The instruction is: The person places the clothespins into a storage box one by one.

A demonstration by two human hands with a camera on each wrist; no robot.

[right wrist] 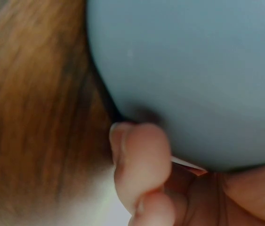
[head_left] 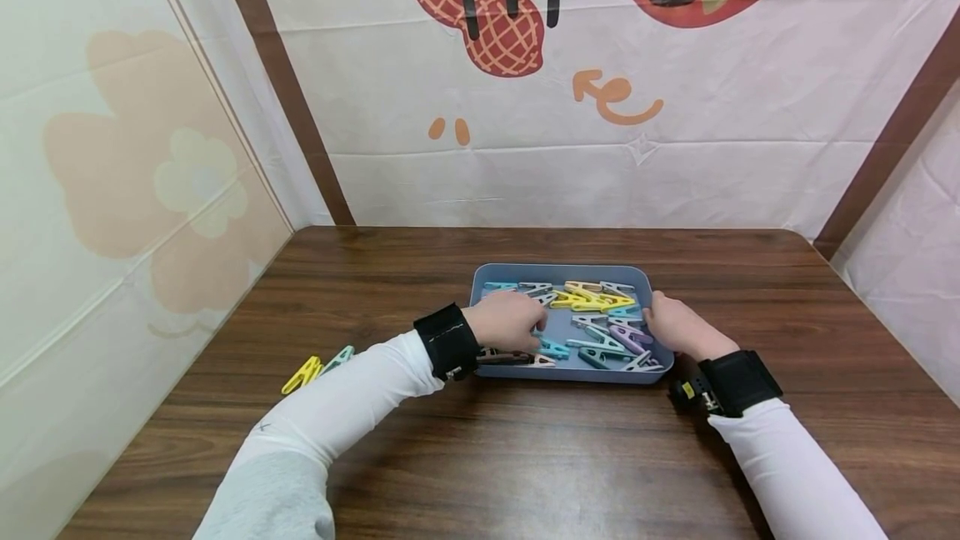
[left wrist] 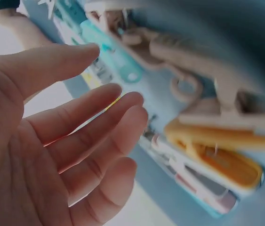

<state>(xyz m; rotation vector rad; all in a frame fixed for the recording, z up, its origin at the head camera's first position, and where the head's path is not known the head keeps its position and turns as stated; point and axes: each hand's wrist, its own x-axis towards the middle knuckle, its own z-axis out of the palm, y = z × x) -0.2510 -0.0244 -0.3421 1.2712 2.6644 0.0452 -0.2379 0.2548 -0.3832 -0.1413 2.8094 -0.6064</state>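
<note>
A blue-grey tray (head_left: 525,372) stands on the wooden table with several clothespins in it. My left hand (head_left: 506,319) is over the tray's left part, thumb and fingers apart and loosely bent, with nothing between them. Near its fingertips in the left wrist view lie a teal clothespin (left wrist: 118,59), a brown clothespin (left wrist: 188,59) and an orange-yellow clothespin (left wrist: 217,155). At the tray's right end my right hand (head_left: 686,325) grips the rim; the right wrist view shows bent fingers (right wrist: 144,157) against the outer wall. Yellow clothespins (head_left: 588,300) and a purple clothespin (head_left: 628,335) lie between the hands.
A yellow clothespin (head_left: 302,375) and a green clothespin (head_left: 337,359) lie on the table (head_left: 555,448) at the left, beside the left forearm. Printed cloth (head_left: 375,90) hangs behind the table and along its sides.
</note>
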